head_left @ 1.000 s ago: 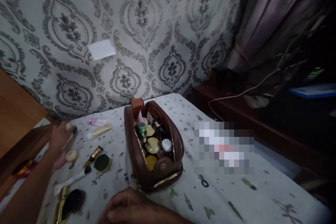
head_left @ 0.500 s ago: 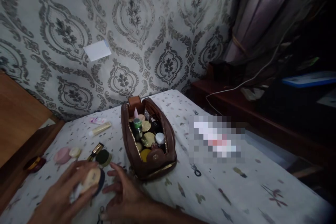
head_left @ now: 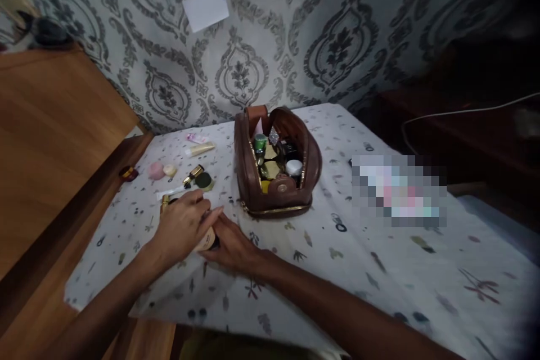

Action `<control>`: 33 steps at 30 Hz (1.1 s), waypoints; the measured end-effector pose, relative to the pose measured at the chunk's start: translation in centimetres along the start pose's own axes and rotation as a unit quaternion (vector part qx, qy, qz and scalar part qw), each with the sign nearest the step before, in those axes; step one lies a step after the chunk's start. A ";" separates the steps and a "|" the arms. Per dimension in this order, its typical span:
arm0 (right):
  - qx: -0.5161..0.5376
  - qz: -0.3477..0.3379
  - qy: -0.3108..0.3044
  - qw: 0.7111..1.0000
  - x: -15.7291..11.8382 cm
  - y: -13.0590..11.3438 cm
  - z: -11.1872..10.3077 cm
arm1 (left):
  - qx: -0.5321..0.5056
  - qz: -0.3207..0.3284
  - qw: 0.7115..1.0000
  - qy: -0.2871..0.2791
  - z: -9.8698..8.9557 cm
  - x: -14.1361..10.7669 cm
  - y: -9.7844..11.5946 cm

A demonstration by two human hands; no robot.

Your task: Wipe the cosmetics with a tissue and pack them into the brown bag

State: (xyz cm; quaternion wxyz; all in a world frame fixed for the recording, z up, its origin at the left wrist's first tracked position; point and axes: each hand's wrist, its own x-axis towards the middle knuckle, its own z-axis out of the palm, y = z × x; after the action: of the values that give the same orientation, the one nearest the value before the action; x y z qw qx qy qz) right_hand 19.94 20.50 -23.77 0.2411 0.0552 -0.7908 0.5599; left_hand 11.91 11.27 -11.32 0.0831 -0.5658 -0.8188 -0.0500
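My right hand [head_left: 232, 242] is wrapped round a beige round container with a dark edge [head_left: 206, 240], low over the patterned white cloth [head_left: 295, 287]. Against it on the left lies my left hand [head_left: 183, 222], its fingers bent; whatever they grip is hidden. A gold-coloured item [head_left: 164, 202] shows just beyond the left knuckles. Behind the hands are a dark-lidded jar [head_left: 204, 181] and a gold tube [head_left: 194, 173]. The brown bag [head_left: 247, 180] stands unzipped to the right, holding several jars and bottles.
Pink jar [head_left: 156, 170], small cream jar [head_left: 170, 170], beige tube [head_left: 201, 149] and pink tube [head_left: 197, 138] lie at the left. A dark red jar [head_left: 128, 173] sits by the wooden edge. A blurred-out item [head_left: 400, 188] lies right of the bag.
The view has shifted, and the bag appears higher and further right. My hands have come together, and my right hand now holds the beige container that was at my left hand.
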 end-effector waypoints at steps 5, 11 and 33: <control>0.063 0.027 0.015 0.998 0.3 -0.4 -0.5 | -0.203 -0.063 0.977 -0.011 0.3 1.7 -1.5; 0.213 0.095 0.005 0.972 0.7 -0.8 -0.9 | -0.508 -0.209 0.835 0.043 2.0 1.3 -2.1; 0.522 0.327 -0.168 0.770 1.0 -1.7 -1.9 | -0.525 -0.244 0.796 0.173 5.8 -3.1 0.0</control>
State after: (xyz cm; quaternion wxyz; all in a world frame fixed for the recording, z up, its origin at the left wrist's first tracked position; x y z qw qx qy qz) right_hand 20.28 21.75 -21.36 -0.1595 0.0044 -0.3748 0.9133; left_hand 12.51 9.40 -17.60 -0.1013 -0.2857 -0.7495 -0.5885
